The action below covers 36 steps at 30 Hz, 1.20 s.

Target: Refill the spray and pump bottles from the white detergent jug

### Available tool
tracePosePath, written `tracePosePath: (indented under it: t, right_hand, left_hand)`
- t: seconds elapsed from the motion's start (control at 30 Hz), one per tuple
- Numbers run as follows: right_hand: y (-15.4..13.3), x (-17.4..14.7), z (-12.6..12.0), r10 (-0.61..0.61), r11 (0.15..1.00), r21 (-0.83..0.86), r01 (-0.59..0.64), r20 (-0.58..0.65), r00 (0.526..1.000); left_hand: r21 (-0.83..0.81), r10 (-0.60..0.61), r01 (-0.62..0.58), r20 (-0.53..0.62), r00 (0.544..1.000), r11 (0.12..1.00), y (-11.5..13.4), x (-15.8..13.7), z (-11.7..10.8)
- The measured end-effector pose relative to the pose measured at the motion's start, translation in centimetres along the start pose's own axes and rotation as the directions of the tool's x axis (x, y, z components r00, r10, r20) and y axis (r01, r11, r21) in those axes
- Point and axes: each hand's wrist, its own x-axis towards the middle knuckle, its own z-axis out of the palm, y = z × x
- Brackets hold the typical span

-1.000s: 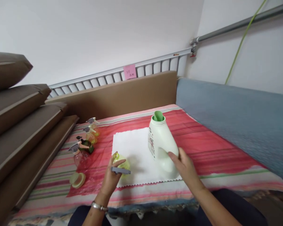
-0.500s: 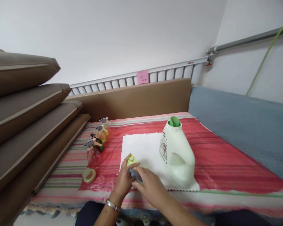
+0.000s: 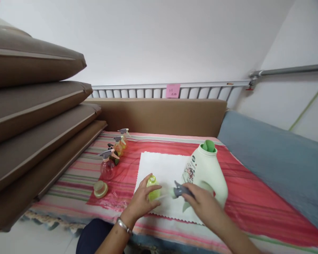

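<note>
Centrally, left hand (image 3: 141, 201) curled round uncapped yellow bottle (image 3: 153, 192), right hand (image 3: 205, 205) gripping grey sprayer (image 3: 182, 191), green insert (image 3: 209, 145) in jug (image 3: 212, 169)

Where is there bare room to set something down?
The red sheet lies bare between the pale jug and blue panel; so does the white mat behind the yellow bottle. Crowded: the left, with spray bottles and a round pale item, and the mat's front, around left hand and right hand.

Soft light, stretched edges, probable motion blur
</note>
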Motion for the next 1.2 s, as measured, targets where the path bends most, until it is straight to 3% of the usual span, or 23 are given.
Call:
tracePosePath:
  t: [0.13,0.3,0.43,0.6,0.9,1.2]
  right_hand:
    - [-0.5,0.3,-5.0,-0.027,1.000,-0.016,0.024,-0.206,0.978]
    - [-4.3,1.2,-6.9,-0.154,0.983,-0.130,0.129,-0.213,0.965]
    - [-6.2,2.2,-6.5,-0.184,0.955,-0.252,0.158,-0.084,0.979]
    - [-7.1,4.2,-5.1,-0.106,0.907,-0.403,0.123,0.064,0.992]
    - [-7.5,7.4,1.1,-0.065,0.875,-0.458,0.156,0.208,0.976]
    - [-7.9,8.5,1.2,-0.022,0.857,-0.489,0.162,0.279,0.960]
  left_hand:
    - [0.037,-0.002,0.004,-0.051,0.999,0.999,-0.4,0.2,0.5]
    - [0.087,-0.001,0.008,-0.082,0.997,0.996,-0.4,0.4,1.2]
    - [0.090,0.001,0.007,-0.082,0.997,0.996,-0.3,0.3,1.2]
    - [0.112,0.027,-0.016,-0.092,0.995,0.994,-0.2,0.3,1.4]
    - [0.135,0.046,-0.036,-0.075,0.996,0.990,0.2,0.6,1.4]
    - [0.161,0.014,-0.004,-0.060,0.998,0.987,0.9,0.6,1.0]
